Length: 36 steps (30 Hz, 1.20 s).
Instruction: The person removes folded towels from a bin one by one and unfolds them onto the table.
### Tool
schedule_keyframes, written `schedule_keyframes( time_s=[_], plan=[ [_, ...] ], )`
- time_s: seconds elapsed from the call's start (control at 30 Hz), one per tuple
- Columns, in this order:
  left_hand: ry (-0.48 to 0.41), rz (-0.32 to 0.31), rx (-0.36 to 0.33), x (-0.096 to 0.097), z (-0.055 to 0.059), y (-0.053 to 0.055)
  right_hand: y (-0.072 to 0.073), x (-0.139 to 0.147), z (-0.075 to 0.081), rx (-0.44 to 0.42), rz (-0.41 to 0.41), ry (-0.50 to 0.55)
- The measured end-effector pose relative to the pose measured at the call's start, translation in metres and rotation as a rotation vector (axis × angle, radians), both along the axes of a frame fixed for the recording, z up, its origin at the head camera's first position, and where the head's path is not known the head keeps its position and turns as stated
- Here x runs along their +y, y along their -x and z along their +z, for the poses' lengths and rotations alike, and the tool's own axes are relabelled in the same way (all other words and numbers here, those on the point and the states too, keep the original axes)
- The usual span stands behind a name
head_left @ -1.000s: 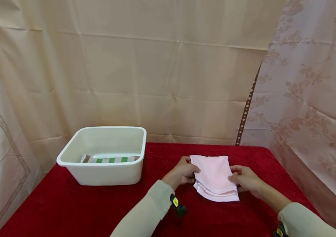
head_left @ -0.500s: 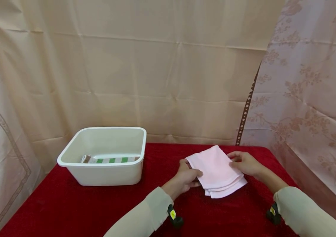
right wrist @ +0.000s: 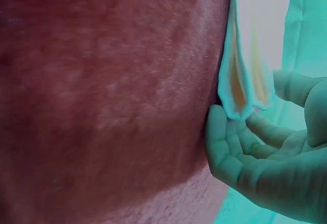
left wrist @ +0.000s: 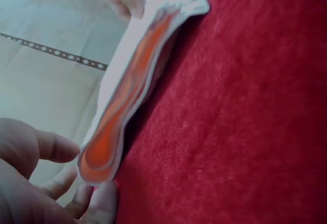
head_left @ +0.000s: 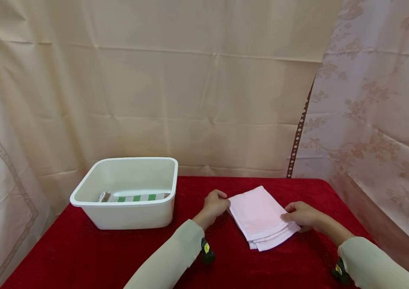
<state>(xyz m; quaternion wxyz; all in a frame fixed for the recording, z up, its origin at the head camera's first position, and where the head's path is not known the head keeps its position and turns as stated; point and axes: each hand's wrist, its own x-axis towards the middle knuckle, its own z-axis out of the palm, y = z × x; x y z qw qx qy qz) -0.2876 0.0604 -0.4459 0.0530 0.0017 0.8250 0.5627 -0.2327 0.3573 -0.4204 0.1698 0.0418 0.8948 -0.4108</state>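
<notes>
A folded pink towel (head_left: 256, 214) lies at an angle low over the red tablecloth, its stacked layers showing along the near edge. At its left corner, my left hand (head_left: 214, 204) pinches the fold between thumb and fingers. The left wrist view shows the looped layers of the towel (left wrist: 110, 142) right at the fingertips of that hand (left wrist: 46, 178). On the opposite side my right hand (head_left: 303, 215) holds the near right corner, thumb on top. From the right wrist, curled fingers of this hand (right wrist: 265, 157) sit under the towel's layered end (right wrist: 250, 70).
A cream plastic basin (head_left: 128, 214) stands to the left on the red tablecloth (head_left: 92, 257). Inside it lies a green, white and brown striped cloth (head_left: 143, 198). Behind the table hangs a beige curtain (head_left: 190, 100), with a floral pink one (head_left: 377, 120) at the right.
The towel has turned on the table and its far edge has come down slightly from half a second ago. My left hand shifted back along its left side; my right hand came nearer.
</notes>
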Motion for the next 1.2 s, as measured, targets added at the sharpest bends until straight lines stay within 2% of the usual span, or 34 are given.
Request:
schedule_keyframes(
  time_s=[0.13, 0.2, 0.3, 0.53, 0.63, 0.8, 0.9, 0.97, 1.03, 1.1, 1.2],
  plan=[
    [0.104, -0.058, 0.029, 0.004, -0.002, 0.009, -0.010, 0.001, 0.002, -0.043, -0.046, -0.013],
    [0.141, -0.082, 0.049, 0.006, -0.003, 0.013, -0.015, 0.000, 0.001, -0.046, -0.074, 0.018],
    [0.172, -0.100, 0.039, 0.007, -0.003, 0.018, -0.019, -0.003, -0.001, -0.012, -0.118, 0.087],
    [0.133, -0.146, 0.048, 0.006, 0.003, 0.019, -0.018, -0.006, -0.002, 0.123, -0.201, 0.237],
    [0.058, -0.154, -0.006, 0.007, 0.005, 0.018, -0.012, -0.007, 0.005, 0.176, -0.238, 0.238],
    [-0.176, -0.148, -0.114, 0.004, 0.015, 0.010, 0.007, -0.008, 0.024, 0.228, -0.233, 0.229],
    [-0.315, -0.166, -0.167, -0.003, 0.027, -0.001, 0.019, -0.004, 0.033, 0.254, -0.225, 0.229],
    [-0.363, -0.200, -0.203, -0.010, 0.033, -0.010, 0.026, -0.002, 0.034, 0.266, -0.229, 0.223],
    [-0.355, -0.252, -0.245, -0.017, 0.036, -0.019, 0.030, 0.000, 0.029, 0.261, -0.222, 0.225],
    [-0.280, -0.290, -0.273, -0.022, 0.036, -0.025, 0.034, -0.001, 0.018, 0.223, -0.202, 0.220],
    [-0.122, -0.280, -0.271, -0.031, 0.033, -0.031, 0.037, -0.007, 0.002, 0.135, -0.165, 0.189]
  ],
)
